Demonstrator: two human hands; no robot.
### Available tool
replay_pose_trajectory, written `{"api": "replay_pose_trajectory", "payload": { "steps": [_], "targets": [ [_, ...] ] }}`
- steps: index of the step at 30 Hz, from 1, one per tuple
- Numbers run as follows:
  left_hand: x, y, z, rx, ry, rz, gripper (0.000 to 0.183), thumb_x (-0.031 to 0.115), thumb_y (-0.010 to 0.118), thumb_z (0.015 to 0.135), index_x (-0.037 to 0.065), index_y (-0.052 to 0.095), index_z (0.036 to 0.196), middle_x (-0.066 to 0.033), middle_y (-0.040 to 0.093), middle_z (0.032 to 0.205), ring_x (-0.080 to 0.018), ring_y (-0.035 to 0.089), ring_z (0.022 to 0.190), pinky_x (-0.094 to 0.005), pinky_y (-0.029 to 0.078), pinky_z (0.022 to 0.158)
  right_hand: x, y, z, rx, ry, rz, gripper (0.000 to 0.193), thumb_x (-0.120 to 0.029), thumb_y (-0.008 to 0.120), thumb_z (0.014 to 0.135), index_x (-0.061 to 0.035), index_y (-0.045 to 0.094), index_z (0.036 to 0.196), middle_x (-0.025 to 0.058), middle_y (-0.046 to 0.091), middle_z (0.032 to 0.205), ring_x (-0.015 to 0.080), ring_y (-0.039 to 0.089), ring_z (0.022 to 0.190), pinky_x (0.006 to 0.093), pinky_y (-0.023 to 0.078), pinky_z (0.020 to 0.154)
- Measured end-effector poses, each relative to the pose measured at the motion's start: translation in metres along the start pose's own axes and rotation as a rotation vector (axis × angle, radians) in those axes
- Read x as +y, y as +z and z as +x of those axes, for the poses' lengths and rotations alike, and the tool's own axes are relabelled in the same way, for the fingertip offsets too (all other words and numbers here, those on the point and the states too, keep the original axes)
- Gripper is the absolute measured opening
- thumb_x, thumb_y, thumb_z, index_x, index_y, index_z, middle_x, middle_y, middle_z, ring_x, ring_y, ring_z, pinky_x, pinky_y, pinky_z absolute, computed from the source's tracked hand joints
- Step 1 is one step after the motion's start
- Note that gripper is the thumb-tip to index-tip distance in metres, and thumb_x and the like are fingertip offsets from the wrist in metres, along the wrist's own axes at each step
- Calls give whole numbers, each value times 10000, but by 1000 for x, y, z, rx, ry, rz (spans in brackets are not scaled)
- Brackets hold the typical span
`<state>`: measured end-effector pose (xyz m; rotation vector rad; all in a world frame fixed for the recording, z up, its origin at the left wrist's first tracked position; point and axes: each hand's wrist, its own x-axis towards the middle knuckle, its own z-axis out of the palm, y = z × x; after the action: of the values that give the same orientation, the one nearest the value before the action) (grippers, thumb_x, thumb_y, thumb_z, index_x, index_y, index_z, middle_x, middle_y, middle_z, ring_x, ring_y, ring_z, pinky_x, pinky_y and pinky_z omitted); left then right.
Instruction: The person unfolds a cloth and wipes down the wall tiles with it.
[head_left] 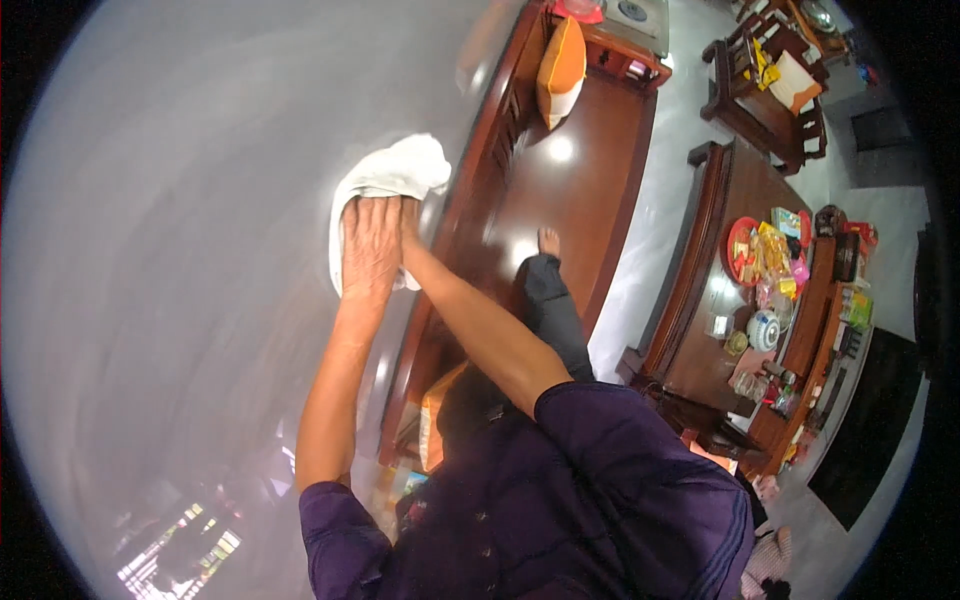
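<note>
A crumpled white cloth lies against a smooth, glossy grey wall. My left hand presses on the cloth, fingers stretched and side by side, with their tips tucked under its upper fold. Close against it on the right is my right hand; its fingers are mostly hidden by the left hand and the cloth. Both bare forearms reach up from short dark purple sleeves.
A dark wooden bench runs along the wall, with an orange and white cushion at its far end. My bare foot is on the seat. To the right stands a wooden table holding a teapot and a red tray of packets.
</note>
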<state>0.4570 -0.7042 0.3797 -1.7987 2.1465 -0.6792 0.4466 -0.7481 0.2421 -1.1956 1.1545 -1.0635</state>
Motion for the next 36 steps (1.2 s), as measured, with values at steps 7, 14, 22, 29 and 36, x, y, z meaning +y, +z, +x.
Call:
{"api": "replay_pose_trajectory", "payload": {
  "steps": [7,14,22,29,36],
  "targets": [
    [42,40,-70,-454,27,-180,535,159,564,865,90,474,1388,-112,501,1375,-278,428,1311,-466,314,1081,83,5,-77,-181,-167,-625,518,-363,422,971,-33,462,1368,213,421,1443,365,404,1315,493,295,1110],
    [17,23,-34,-259,-88,-115,428,143,537,890,92,535,1315,-96,561,1314,-271,491,1256,-464,361,1015,57,-19,47,-84,-200,-513,354,-333,430,979,-60,554,1169,187,529,1224,339,485,1151,487,355,976],
    [34,27,147,61,155,1,604,156,538,861,52,397,1439,-95,470,1424,-253,408,1343,-407,292,1137,79,-50,149,-67,154,20,535,-518,330,1006,-56,517,1202,116,549,1156,259,518,1092,423,392,933],
    [47,39,-53,-413,57,-119,602,159,517,873,71,396,1456,-88,527,1334,-238,461,1271,-386,336,1083,65,-3,-87,-515,108,-559,414,-350,403,996,-84,497,1298,119,530,1278,296,502,1143,414,414,922],
    [27,4,-196,-454,-159,-112,458,183,556,891,95,532,1340,-80,556,1334,-274,469,1287,-473,343,1057,39,18,-179,-377,984,639,660,-557,371,976,-79,386,1432,131,421,1453,267,399,1322,468,326,1087]
  ]
}}
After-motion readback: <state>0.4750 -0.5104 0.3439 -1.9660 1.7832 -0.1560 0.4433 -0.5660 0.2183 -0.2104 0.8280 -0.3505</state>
